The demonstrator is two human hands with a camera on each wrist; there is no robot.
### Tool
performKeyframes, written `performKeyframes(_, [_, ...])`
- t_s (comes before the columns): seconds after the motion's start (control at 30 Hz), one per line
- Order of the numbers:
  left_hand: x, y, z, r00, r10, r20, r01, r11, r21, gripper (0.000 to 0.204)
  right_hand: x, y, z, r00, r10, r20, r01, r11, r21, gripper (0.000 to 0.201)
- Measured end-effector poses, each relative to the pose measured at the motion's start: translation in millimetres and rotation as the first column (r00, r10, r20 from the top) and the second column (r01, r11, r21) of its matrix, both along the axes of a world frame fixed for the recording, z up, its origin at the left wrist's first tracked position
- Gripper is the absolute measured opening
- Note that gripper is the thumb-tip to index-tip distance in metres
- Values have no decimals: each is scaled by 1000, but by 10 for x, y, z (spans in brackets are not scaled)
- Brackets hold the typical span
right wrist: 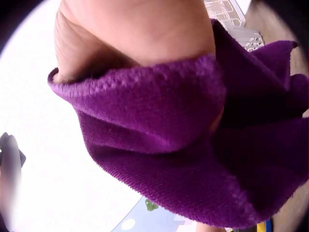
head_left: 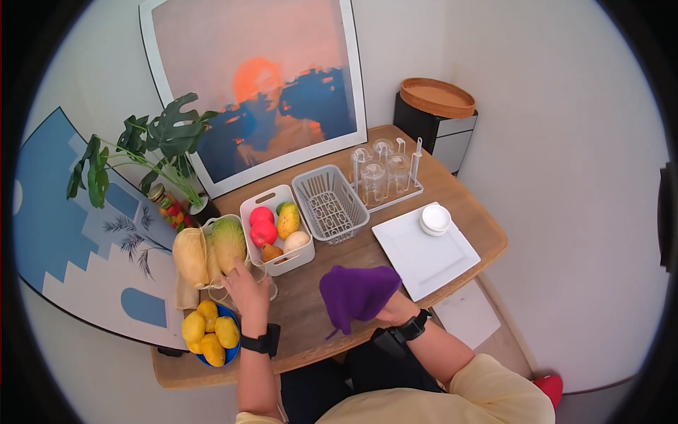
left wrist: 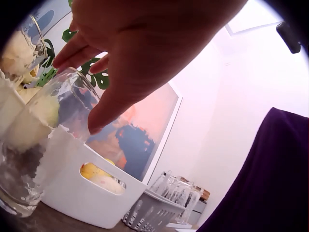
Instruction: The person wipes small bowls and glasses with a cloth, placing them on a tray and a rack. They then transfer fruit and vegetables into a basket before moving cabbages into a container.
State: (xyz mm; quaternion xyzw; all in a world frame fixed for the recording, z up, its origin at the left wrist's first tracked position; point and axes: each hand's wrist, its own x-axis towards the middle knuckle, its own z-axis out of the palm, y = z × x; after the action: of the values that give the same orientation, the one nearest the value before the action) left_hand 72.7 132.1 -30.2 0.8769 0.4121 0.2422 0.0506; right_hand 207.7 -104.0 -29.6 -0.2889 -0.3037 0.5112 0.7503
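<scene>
My left hand [head_left: 248,290] is at a clear drinking glass [left wrist: 72,104] standing on the table. In the left wrist view its thumb [left wrist: 99,121] overlaps the near side of the glass, and the fingers extend past the rim. My right hand [head_left: 399,311] holds a purple cloth [head_left: 357,291] above the table's front edge. The cloth drapes over this hand and hides most of its fingers. Beyond the left hand, a napa cabbage [head_left: 229,244] and a pale long vegetable [head_left: 191,258] lie in a light bag.
Yellow fruits fill a blue bowl [head_left: 233,353]. A white basket [head_left: 305,265] of produce stands beside a grey basket [head_left: 353,230]. Several glasses hang upside down on a rack [head_left: 399,198]. A white square plate [head_left: 438,265] bears small white dishes [head_left: 436,219]. A potted plant [head_left: 205,208] stands behind.
</scene>
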Motion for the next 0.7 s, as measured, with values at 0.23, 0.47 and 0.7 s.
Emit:
performKeyframes(0.23, [-9, -480, -54, 897, -87, 433, 240, 919, -314, 87, -1, 150, 242, 966, -67, -250, 96, 990, 105, 45])
performKeyframes(0.47, [-47, -740, -285, 764, -187, 617, 487, 795, -362, 89, -155, 657, -19, 369, -177, 912, 260, 962, 82, 46])
performKeyframes(0.7, [-233, -710, -957, 490, 308, 816, 787, 245, -566, 61, -184, 1067, -70, -486, -170, 857, 149, 950, 273, 22])
